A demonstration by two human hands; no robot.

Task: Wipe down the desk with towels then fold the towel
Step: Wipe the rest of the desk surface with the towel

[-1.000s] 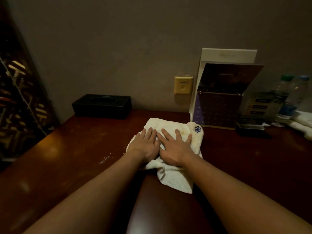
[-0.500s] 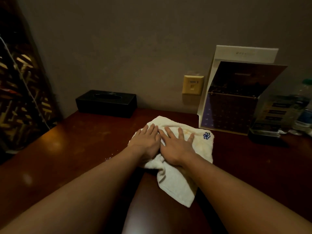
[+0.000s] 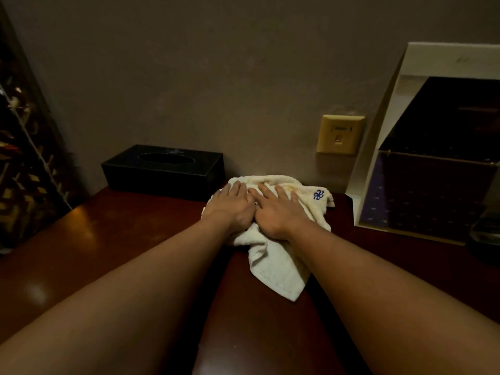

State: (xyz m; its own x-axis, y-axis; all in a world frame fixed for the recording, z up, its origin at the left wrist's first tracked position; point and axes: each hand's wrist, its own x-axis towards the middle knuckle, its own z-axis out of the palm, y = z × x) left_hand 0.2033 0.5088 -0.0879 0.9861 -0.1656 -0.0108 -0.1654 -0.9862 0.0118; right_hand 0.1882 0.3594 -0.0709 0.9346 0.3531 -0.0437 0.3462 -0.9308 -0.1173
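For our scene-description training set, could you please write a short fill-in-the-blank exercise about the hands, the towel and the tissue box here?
The left hand and right hand press flat, side by side, on the towel; its emblem lies nearer the ____ hand.
That emblem is stitched in ____ thread.
The tissue box left of the towel is ____ in colour.
Missing words: right; blue; black.
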